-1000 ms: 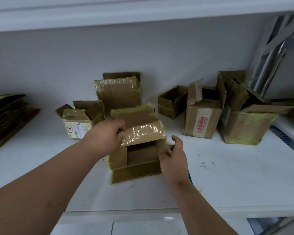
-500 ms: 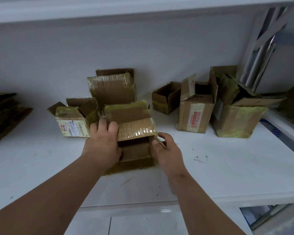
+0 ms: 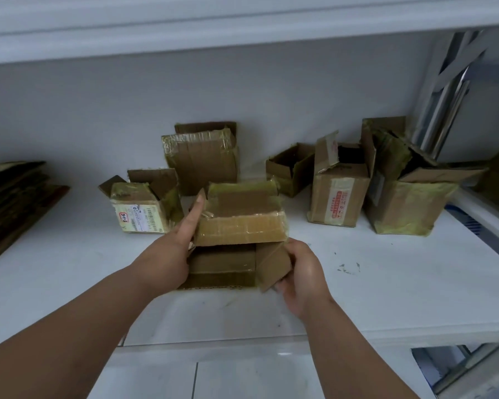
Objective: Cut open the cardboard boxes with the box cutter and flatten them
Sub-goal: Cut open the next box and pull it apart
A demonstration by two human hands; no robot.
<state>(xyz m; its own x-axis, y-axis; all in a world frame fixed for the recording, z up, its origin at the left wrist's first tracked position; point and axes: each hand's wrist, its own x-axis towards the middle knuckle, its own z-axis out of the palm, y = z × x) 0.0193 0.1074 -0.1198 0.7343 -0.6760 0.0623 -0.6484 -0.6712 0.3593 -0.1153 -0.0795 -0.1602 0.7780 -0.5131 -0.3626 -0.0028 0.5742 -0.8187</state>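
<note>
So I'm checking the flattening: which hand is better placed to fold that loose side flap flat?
The right hand: it already grips the side flap, while the left hand steadies the box.

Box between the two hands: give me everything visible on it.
The box in the hands is small brown corrugated cardboard, its flaps wrapped in yellowish glossy tape. It is opened, partly collapsed, lying on the white shelf near the front edge. One taped flap folds across the top; another stands behind it. The left hand holds its left side, fingers straight along the edge. The right hand grips a bare loose flap at the lower right. No cutter visible.
</note>
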